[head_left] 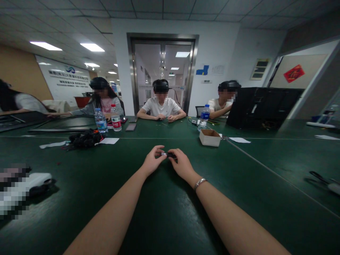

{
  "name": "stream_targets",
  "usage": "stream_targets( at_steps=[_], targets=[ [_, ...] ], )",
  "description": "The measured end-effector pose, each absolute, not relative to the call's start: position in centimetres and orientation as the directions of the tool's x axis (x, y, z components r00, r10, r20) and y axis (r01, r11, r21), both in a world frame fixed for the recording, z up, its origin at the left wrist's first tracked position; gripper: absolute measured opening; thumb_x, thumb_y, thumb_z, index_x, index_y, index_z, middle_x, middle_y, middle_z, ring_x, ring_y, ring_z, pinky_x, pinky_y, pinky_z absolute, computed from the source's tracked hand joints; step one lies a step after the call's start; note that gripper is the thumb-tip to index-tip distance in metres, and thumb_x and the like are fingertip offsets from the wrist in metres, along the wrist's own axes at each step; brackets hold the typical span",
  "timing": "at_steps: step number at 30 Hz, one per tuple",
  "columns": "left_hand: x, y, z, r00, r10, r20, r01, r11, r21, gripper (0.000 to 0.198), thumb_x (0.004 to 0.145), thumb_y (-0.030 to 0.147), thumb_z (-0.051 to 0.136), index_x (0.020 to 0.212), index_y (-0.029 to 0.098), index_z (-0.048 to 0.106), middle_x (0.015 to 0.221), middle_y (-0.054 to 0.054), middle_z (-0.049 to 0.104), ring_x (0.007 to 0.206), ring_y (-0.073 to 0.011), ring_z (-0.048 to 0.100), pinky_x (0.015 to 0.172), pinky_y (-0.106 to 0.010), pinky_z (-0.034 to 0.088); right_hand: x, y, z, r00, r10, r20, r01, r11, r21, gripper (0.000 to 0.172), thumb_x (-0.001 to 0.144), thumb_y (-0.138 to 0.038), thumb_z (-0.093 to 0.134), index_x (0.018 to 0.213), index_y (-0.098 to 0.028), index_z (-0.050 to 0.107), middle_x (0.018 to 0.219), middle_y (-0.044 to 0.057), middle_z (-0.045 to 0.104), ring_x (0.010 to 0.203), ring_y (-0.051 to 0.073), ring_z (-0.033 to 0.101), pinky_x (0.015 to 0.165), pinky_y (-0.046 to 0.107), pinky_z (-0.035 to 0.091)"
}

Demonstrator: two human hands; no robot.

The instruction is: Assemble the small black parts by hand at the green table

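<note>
Both of my arms reach out over the dark green table (pixel 164 212). My left hand (pixel 152 161) and my right hand (pixel 182 163) meet at the middle, fingers pinched together on a small part (pixel 167 154) with a silvery end and a dark end. The part is too small to name. A bracelet sits on my right wrist (pixel 199 182). The hands hover just above the tabletop.
A small open cardboard box (pixel 209 137) stands beyond my right hand. A pile of black parts (pixel 84 139) and white paper slips lie at the left. Water bottles (pixel 100 120), a phone (pixel 130 127), a white device (pixel 37 180) and three seated people are further off.
</note>
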State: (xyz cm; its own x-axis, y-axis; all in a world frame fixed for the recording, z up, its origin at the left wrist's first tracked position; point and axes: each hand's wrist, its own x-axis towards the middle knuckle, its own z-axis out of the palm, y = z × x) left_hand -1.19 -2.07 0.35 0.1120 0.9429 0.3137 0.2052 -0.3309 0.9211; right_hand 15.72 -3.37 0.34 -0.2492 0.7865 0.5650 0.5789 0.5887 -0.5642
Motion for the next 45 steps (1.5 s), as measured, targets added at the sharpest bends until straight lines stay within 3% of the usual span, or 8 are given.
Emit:
stream_targets(
  at_steps=[6, 12, 17, 21, 24, 30, 36, 45],
  targets=[
    [-1.43, -1.91, 0.39, 0.091, 0.975, 0.203, 0.307, -0.221, 0.926, 0.041, 0.080, 0.054, 0.046, 0.074, 0.017, 0.059, 0.066, -0.002, 0.060, 0.061, -0.0139, 0.055, 0.064, -0.028, 0.043, 15.66, -3.53, 0.54, -0.257, 0.788, 0.559, 0.575, 0.590, -0.567, 0.023, 0.080, -0.012, 0.053, 0.101, -0.021, 0.058, 0.099, 0.004, 0.057, 0.089, 0.015, 0.056, 0.081, 0.032, 0.048],
    [-1.80, -1.88, 0.66, 0.107, 0.946, 0.306, 0.184, -0.321, 0.929, 0.051, 0.066, 0.039, 0.069, 0.112, 0.021, 0.055, 0.109, -0.008, 0.060, 0.091, -0.0167, 0.058, 0.076, -0.028, 0.044, 15.90, -3.31, 0.35, -0.234, 0.796, 0.558, 0.572, 0.577, -0.583, 0.023, 0.081, -0.014, 0.053, 0.102, -0.022, 0.059, 0.099, 0.004, 0.057, 0.088, 0.015, 0.056, 0.081, 0.033, 0.048],
    [-1.66, -1.90, 0.54, 0.139, 0.982, 0.128, 0.341, -0.168, 0.925, 0.048, 0.082, 0.057, 0.039, 0.083, 0.015, 0.060, 0.076, -0.005, 0.061, 0.064, -0.0138, 0.052, 0.062, -0.028, 0.041, 15.74, -3.58, 0.50, -0.265, 0.792, 0.550, 0.574, 0.588, -0.570, 0.023, 0.081, -0.013, 0.052, 0.101, -0.022, 0.059, 0.100, 0.004, 0.057, 0.089, 0.015, 0.056, 0.081, 0.032, 0.048],
    [-1.52, -2.20, 0.32, 0.205, 0.939, 0.275, 0.349, -0.333, 0.876, 0.028, 0.072, 0.037, 0.062, 0.091, 0.018, 0.056, 0.094, -0.005, 0.059, 0.081, -0.0148, 0.055, 0.073, -0.028, 0.043, 15.76, -3.64, 0.64, -0.254, 0.793, 0.554, 0.578, 0.584, -0.570, 0.025, 0.080, -0.012, 0.052, 0.102, -0.022, 0.059, 0.099, 0.004, 0.057, 0.088, 0.015, 0.056, 0.081, 0.033, 0.048],
    [-1.46, -2.12, 0.24, 0.136, 0.953, 0.272, 0.231, -0.298, 0.926, 0.055, 0.061, 0.026, 0.072, 0.109, 0.021, 0.045, 0.109, -0.008, 0.055, 0.089, -0.0154, 0.056, 0.074, -0.028, 0.045, 15.76, -3.52, 0.53, -0.250, 0.799, 0.546, 0.584, 0.575, -0.574, 0.024, 0.080, -0.012, 0.052, 0.102, -0.022, 0.059, 0.099, 0.004, 0.057, 0.088, 0.015, 0.056, 0.081, 0.033, 0.048],
    [-1.36, -1.98, 0.21, 0.192, 0.967, 0.169, 0.314, -0.223, 0.923, 0.034, 0.084, 0.048, 0.042, 0.086, 0.016, 0.054, 0.069, -0.001, 0.057, 0.063, -0.0122, 0.053, 0.063, -0.027, 0.044, 15.70, -3.48, 0.38, -0.273, 0.792, 0.546, 0.590, 0.586, -0.555, 0.025, 0.080, -0.011, 0.053, 0.102, -0.021, 0.059, 0.099, 0.004, 0.057, 0.088, 0.015, 0.055, 0.080, 0.031, 0.047],
    [-1.41, -2.32, 0.50, 0.134, 0.955, 0.264, 0.212, -0.288, 0.934, 0.053, 0.065, 0.024, 0.069, 0.111, 0.021, 0.042, 0.091, -0.001, 0.057, 0.073, -0.0106, 0.055, 0.071, -0.026, 0.045, 15.95, -3.31, 0.32, -0.235, 0.801, 0.551, 0.572, 0.572, -0.588, 0.023, 0.080, -0.013, 0.054, 0.101, -0.021, 0.059, 0.097, 0.004, 0.057, 0.087, 0.015, 0.056, 0.081, 0.033, 0.048],
    [-1.48, -1.76, -0.04, 0.176, 0.918, 0.356, 0.265, -0.393, 0.881, 0.019, 0.075, 0.033, 0.059, 0.086, 0.019, 0.056, 0.079, 0.000, 0.059, 0.076, -0.0133, 0.056, 0.073, -0.027, 0.044, 15.83, -3.58, 0.53, -0.258, 0.795, 0.549, 0.575, 0.583, -0.574, 0.024, 0.080, -0.011, 0.054, 0.101, -0.022, 0.060, 0.098, 0.004, 0.057, 0.088, 0.015, 0.056, 0.082, 0.033, 0.047]
  ],
)
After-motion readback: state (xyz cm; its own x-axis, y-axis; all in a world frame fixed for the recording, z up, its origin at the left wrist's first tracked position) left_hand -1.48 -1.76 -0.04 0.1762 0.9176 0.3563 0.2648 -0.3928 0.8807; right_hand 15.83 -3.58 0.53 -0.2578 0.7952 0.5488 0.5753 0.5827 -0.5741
